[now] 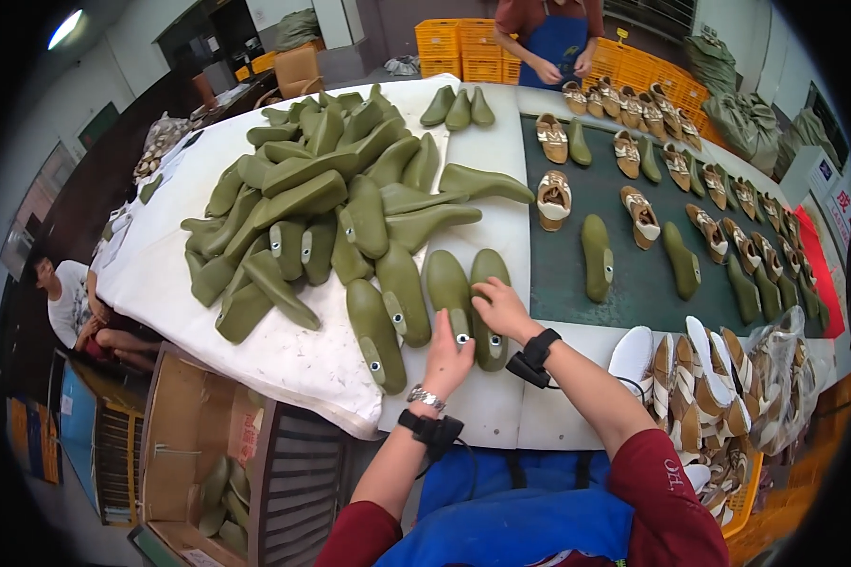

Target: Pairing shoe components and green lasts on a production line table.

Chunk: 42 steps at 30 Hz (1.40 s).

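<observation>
Reaching across a crowded workshop table point(487, 416), a worker in a blue apron lays both hands on a pair of olive-green shoe lasts lying side by side at the table's near edge. The left hand point(451, 354) rests over the near end of the left last point(446, 279), fingers straight and together, thumb apart; the right hand point(504, 312) has its fingers loosely spread over the right last point(488, 269), and from here I cannot tell how firmly they press. Both lasts look like hard, stiff plastic, with some weight for their size, hardly fragile, their smooth curves perhaps a little slippery. The surest hold would seem to be around the blockier near end, by the ringed spot, rather than the rounded toe.

Crowding in on the left, two more lasts point(373, 335) lie close by, before a loose heap of lasts point(321, 180) on white cloth point(161, 255); a careless tug there could set several sliding. Across to the right, brown-and-white shoes point(555, 200) stand among more lasts on a dark green mat point(563, 307), while stacked shoes and white insoles point(631, 352) crowd the right forearm.
</observation>
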Each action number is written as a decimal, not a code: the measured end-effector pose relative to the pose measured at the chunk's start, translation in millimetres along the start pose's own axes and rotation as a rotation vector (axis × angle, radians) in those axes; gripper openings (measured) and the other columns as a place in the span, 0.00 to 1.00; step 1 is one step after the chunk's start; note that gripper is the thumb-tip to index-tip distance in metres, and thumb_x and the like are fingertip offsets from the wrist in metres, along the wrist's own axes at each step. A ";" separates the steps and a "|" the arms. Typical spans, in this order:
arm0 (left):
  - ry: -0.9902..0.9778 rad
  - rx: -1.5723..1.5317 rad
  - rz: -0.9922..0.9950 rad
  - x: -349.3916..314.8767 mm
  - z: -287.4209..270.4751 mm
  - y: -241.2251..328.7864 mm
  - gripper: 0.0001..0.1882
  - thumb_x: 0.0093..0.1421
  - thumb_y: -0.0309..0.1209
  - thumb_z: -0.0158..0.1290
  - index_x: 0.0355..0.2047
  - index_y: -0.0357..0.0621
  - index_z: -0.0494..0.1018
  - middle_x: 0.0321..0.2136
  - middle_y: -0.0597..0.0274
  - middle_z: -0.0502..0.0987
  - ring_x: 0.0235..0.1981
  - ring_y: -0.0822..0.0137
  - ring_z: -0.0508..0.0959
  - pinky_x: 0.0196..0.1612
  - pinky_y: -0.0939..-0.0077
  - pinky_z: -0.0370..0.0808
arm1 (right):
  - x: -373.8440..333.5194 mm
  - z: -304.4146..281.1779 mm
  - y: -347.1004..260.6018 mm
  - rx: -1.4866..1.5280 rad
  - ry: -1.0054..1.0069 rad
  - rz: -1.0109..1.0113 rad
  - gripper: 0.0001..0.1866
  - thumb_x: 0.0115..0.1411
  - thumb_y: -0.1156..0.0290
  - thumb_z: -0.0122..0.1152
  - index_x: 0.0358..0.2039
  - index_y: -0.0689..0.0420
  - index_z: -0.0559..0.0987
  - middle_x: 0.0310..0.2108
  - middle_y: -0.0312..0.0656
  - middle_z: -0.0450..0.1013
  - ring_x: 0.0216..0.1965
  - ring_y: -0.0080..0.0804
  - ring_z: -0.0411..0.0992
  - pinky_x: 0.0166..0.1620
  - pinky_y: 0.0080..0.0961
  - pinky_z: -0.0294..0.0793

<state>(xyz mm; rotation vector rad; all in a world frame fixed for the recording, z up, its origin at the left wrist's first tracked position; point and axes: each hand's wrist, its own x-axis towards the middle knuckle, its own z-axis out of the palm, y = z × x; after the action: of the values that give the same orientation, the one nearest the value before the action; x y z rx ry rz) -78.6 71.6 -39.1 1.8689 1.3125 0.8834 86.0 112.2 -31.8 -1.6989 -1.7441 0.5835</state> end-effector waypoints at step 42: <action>0.217 0.136 -0.209 -11.9 -23.9 -15.4 0.35 0.46 0.26 0.51 0.56 0.45 0.55 0.50 0.34 0.61 0.47 0.37 0.68 0.51 0.55 0.68 | -25.6 -32.1 -15.1 -0.283 0.093 0.187 0.29 0.53 0.47 0.55 0.49 0.54 0.76 0.45 0.52 0.73 0.55 0.62 0.62 0.57 0.42 0.62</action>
<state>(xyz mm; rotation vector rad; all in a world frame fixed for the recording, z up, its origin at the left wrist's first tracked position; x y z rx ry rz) -109.1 67.8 -40.8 1.7333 1.7044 0.9251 97.0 82.2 -1.9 -2.0670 -1.6743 0.3415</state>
